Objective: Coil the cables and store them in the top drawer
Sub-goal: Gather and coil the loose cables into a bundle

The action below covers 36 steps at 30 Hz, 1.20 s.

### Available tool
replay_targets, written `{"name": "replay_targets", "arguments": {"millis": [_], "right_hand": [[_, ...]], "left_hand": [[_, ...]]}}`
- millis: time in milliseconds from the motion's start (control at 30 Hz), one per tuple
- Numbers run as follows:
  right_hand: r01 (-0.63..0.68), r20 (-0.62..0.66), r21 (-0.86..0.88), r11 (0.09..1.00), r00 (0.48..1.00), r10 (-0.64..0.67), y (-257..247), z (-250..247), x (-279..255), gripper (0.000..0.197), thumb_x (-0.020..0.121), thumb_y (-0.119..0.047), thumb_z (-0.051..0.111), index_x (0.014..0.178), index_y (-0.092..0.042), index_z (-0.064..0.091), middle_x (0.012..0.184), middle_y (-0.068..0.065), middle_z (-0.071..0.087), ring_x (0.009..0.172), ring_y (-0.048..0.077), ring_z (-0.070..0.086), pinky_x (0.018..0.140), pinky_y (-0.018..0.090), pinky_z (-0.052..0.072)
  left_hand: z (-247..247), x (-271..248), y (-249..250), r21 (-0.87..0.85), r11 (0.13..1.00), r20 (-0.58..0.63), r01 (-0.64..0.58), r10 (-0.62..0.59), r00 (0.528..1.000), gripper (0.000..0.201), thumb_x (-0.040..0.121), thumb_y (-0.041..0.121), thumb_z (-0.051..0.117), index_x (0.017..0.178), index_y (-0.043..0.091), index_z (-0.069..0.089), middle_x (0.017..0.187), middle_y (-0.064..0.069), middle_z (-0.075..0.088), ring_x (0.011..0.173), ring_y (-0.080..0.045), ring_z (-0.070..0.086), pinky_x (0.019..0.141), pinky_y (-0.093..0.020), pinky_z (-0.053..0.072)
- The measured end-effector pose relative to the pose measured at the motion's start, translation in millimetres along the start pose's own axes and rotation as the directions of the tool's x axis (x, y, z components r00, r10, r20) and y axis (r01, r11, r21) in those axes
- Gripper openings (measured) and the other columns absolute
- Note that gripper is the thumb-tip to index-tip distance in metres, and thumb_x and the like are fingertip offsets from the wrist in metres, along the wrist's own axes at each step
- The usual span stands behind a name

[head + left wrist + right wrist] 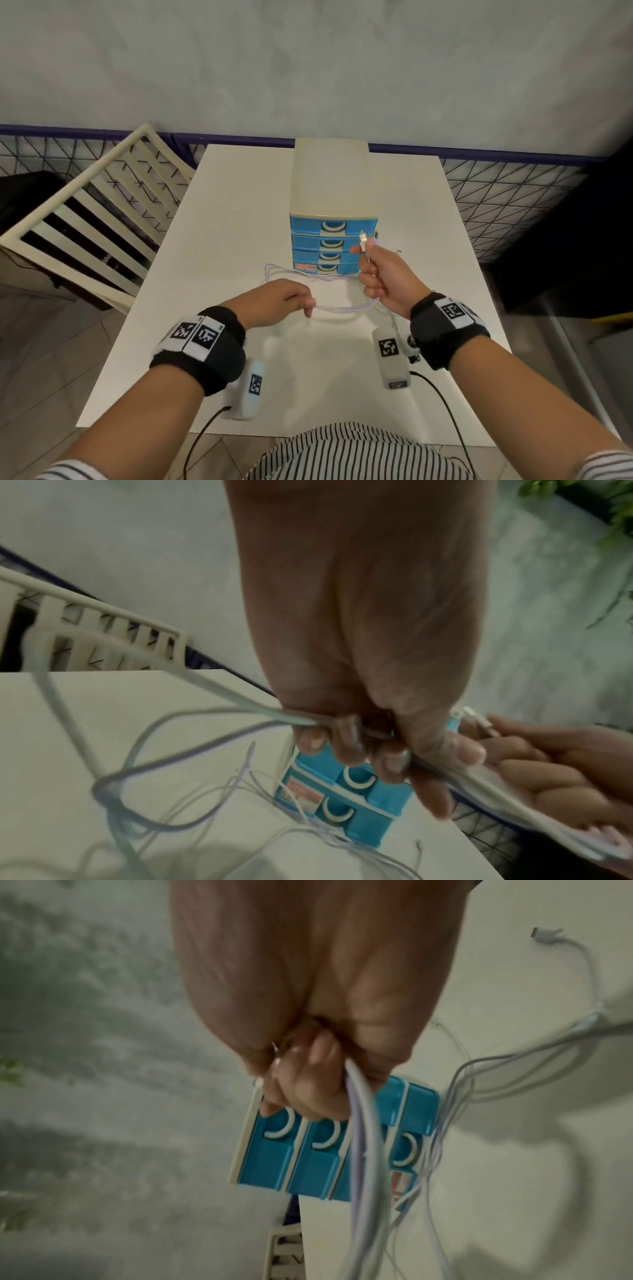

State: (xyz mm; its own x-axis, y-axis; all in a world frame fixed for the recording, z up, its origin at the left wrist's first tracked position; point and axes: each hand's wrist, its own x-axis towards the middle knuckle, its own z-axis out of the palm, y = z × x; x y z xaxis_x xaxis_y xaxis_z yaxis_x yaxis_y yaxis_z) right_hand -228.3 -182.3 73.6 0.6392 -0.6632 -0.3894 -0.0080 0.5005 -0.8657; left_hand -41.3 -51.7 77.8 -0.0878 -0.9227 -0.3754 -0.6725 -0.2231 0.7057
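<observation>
A thin white cable (pixel 337 309) runs between my two hands above the white table (pixel 239 205). My right hand (pixel 380 274) grips it in a fist, with the plug end (pixel 363 237) sticking up past the thumb. My left hand (pixel 291 303) pinches the same cable (pixel 240 712) a little lower and to the left. More loops (pixel 284 270) trail on the table in front of the drawer unit (pixel 334 219), a cream box with several blue drawers, all closed; the top drawer (pixel 334 226) is just beyond my right hand. In the right wrist view the cable (pixel 363 1123) hangs down from my fist (pixel 308 1085).
A second plug end (pixel 544 935) lies on the table. A cream slatted chair (pixel 89 219) stands at the table's left. A wire-mesh fence (pixel 507 192) runs behind the table. Black wrist-camera leads hang off the table's near edge.
</observation>
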Motion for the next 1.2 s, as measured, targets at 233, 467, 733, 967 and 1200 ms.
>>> {"name": "replay_targets", "arguments": {"millis": [233,467,733,967,1200], "right_hand": [[-0.061,0.114,-0.282,0.958,0.989,0.096,17.5,18.7,-7.6,0.030,0.101,-0.033,0.036,0.094,-0.012,0.056,0.080,0.002,0.063,0.077,0.015,0.062,0.064,0.024,0.048],[-0.138,0.290,-0.218,0.966,0.936,0.199,22.4,36.3,-18.8,0.043,0.099,-0.041,0.039,0.124,-0.009,0.054,0.109,0.016,0.069,0.097,0.029,0.070,0.090,0.046,0.052],[-0.142,0.334,-0.288,0.947,0.912,0.239,30.5,40.7,-19.0,0.040,0.100,-0.042,0.032,0.112,-0.015,0.059,0.100,0.018,0.070,0.066,0.016,0.061,0.064,0.027,0.050],[-0.135,0.352,-0.460,0.877,0.880,0.320,27.5,31.0,-17.2,0.046,0.101,-0.040,0.034,0.096,-0.006,0.063,0.077,0.007,0.071,0.057,0.013,0.050,0.058,0.022,0.048],[0.017,0.250,-0.656,0.754,0.948,0.196,15.1,21.4,-10.5,0.036,0.102,-0.035,0.034,0.074,-0.017,0.049,0.059,-0.002,0.036,0.051,0.009,0.034,0.055,0.022,0.034]], "left_hand": [[-2.0,5.7,12.3,0.165,0.981,-0.127,-0.102,0.124,0.984,0.014,0.091,0.020,0.056,0.083,0.015,0.067,0.079,0.010,0.060,0.076,-0.002,0.052,0.071,-0.017,0.040],[7.4,4.2,29.7,0.040,0.988,-0.331,-0.150,0.154,0.931,0.005,0.083,0.018,0.065,0.079,0.019,0.061,0.067,0.009,0.058,0.065,-0.001,0.053,0.063,-0.023,0.039],[10.2,-3.7,33.6,0.006,0.997,-0.362,-0.083,0.080,0.929,0.048,0.078,0.025,0.071,0.096,0.027,0.027,0.078,-0.013,0.060,0.070,-0.032,0.060,0.070,-0.049,0.051],[9.4,1.5,27.0,0.160,0.987,-0.347,0.034,0.024,0.937,0.064,0.068,0.044,0.077,0.102,0.030,0.025,0.066,0.001,0.056,0.064,-0.026,0.058,0.054,-0.037,0.045],[0.8,2.6,0.7,0.169,0.977,-0.180,0.132,-0.101,0.978,0.041,0.081,0.059,0.056,0.064,0.022,0.049,0.064,0.004,0.054,0.063,-0.014,0.051,0.059,-0.029,0.038]]}}
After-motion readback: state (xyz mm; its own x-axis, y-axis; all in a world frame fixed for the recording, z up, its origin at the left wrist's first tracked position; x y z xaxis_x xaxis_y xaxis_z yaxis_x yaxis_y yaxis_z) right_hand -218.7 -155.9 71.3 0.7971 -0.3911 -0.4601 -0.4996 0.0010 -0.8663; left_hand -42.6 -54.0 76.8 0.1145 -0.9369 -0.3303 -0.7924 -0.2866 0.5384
